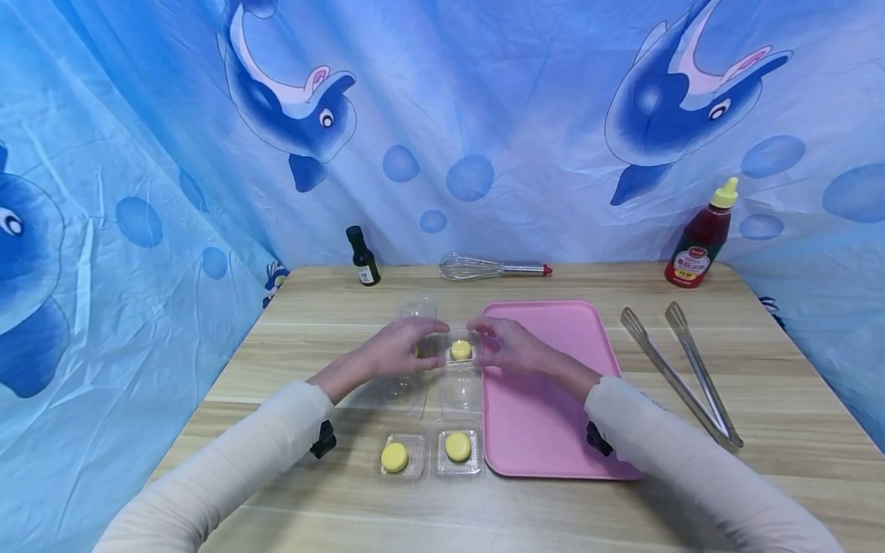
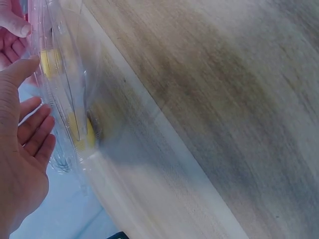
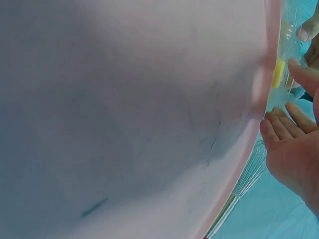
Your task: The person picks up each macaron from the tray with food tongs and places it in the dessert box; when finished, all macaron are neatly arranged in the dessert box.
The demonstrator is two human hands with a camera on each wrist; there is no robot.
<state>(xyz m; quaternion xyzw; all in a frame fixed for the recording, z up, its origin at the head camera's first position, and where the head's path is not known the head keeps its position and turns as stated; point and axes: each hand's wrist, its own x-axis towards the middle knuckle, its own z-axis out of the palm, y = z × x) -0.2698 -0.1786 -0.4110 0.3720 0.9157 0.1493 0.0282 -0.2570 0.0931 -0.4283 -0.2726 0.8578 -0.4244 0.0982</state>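
Both hands flank a clear plastic box (image 1: pixel 452 359) that holds a yellow macaron (image 1: pixel 461 350). My left hand (image 1: pixel 404 346) is at the box's left side, its thumb and index finger spread apart at the near and far corners. From the right, my right hand (image 1: pixel 515 346) reaches in the same way, over the pink tray's edge. In the left wrist view the left thumb (image 2: pixel 25 69) lies right at the clear plastic, the other fingers loosely bent. The right wrist view shows the right fingers (image 3: pixel 284 124) relaxed beside the box. Another macaron (image 2: pixel 82 130) is partly hidden under the left hand.
Two clear boxes with macarons (image 1: pixel 395 458) (image 1: pixel 458 447) stand nearer me. Clear lids (image 1: pixel 462 392) lie around the hands. The pink tray (image 1: pixel 553 438) is at right, with metal tongs (image 1: pixel 681 376) beyond it. A whisk (image 1: pixel 494 267), dark bottle (image 1: pixel 362 257) and red sauce bottle (image 1: pixel 698 242) line the back.
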